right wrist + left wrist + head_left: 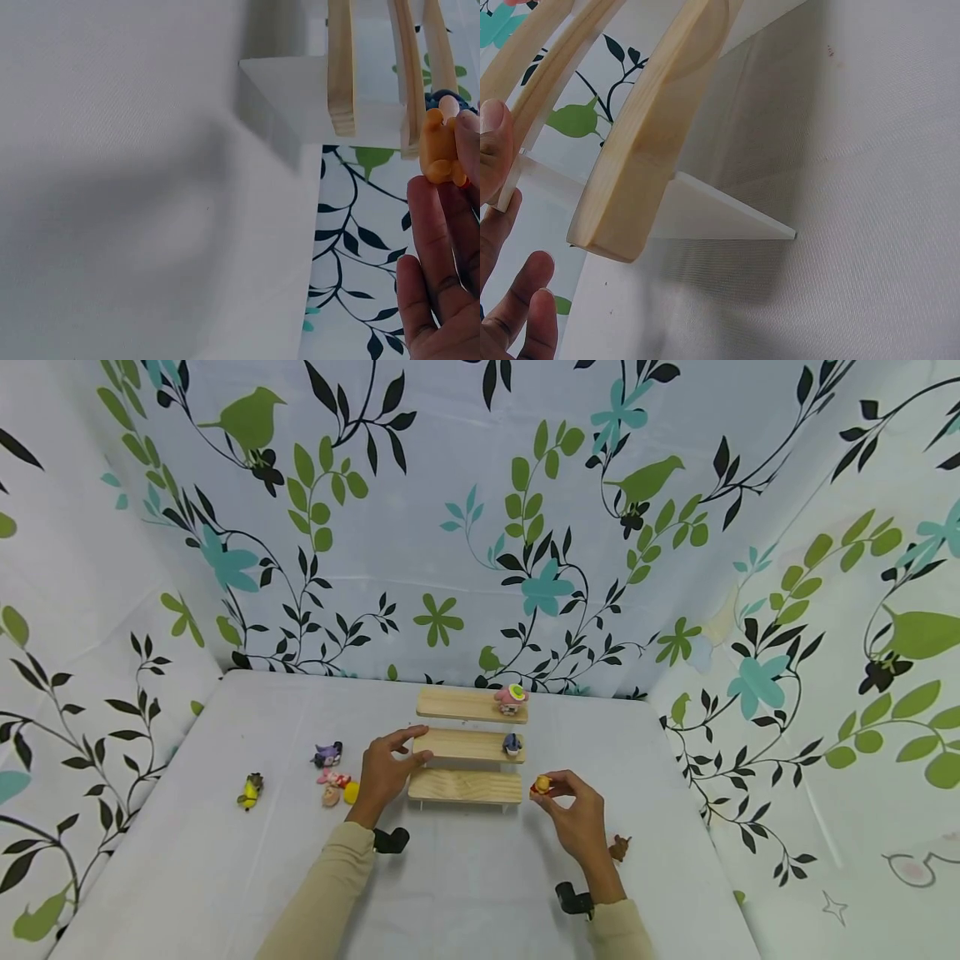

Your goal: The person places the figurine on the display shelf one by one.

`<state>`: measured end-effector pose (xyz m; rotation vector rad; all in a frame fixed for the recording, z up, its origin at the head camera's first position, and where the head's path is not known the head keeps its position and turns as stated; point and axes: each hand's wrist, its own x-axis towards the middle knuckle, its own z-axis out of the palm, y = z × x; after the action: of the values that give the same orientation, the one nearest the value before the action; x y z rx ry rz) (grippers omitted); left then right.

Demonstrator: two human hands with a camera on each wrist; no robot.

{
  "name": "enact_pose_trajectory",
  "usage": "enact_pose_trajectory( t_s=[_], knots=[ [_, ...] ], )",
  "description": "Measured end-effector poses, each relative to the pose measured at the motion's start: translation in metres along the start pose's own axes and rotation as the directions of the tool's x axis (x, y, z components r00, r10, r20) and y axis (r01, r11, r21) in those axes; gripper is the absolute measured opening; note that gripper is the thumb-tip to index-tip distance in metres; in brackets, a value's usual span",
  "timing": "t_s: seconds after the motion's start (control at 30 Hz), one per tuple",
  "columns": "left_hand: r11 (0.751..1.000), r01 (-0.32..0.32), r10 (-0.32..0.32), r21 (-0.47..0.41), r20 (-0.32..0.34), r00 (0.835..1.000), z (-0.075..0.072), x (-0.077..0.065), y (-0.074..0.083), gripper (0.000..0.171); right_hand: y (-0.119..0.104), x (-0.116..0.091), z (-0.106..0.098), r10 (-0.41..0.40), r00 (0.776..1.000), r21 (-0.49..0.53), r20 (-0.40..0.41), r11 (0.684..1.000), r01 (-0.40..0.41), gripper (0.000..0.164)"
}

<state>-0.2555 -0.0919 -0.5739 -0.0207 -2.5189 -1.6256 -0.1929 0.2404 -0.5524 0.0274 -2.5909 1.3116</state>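
A small three-tier wooden shelf (465,787) stands on the table, its planks stepped on white supports (727,214). My left hand (386,772) grips the left end of the middle plank (468,745) between thumb and index finger. Just off the shelf's right side, my right hand (577,814) pinches a small orange-yellow bear figurine (435,150) with a bit of red on it. On the top plank, at its right end, sits a pink figurine (512,697). A dark blue figurine (512,744) occupies the right end of the middle plank.
Left of the shelf lie a purple figurine (327,754), pink-red figurines (332,778) and a yellow round piece (351,792). Farther left is a yellow-and-black figurine (251,791). A brown figurine (619,847) lies beside my right wrist. Leaf-patterned cloth (450,527) surrounds the white table (465,893).
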Motion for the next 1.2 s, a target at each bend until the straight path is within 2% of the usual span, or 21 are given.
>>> enact_pose_trajectory(
  t_s=[0.43,0.9,1.2],
  knots=[
    [1.0,0.011,-0.011,-0.008,0.01,1.0,0.0,0.0,0.002,0.046,-0.009,0.01,0.022,-0.021,1.0,0.041,0.019,0.999,0.02,0.034],
    [1.0,0.016,-0.016,0.004,0.01,1.0,0.0,0.0,0.0,0.046,-0.007,0.011,0.043,0.027,0.999,0.076,0.026,0.997,-0.029,0.034],
    [1.0,0.013,-0.013,-0.006,0.01,1.0,0.0,0.0,0.0,0.046,-0.006,0.012,0.05,0.038,0.999,0.053,0.033,0.998,-0.04,0.033]
  ],
)
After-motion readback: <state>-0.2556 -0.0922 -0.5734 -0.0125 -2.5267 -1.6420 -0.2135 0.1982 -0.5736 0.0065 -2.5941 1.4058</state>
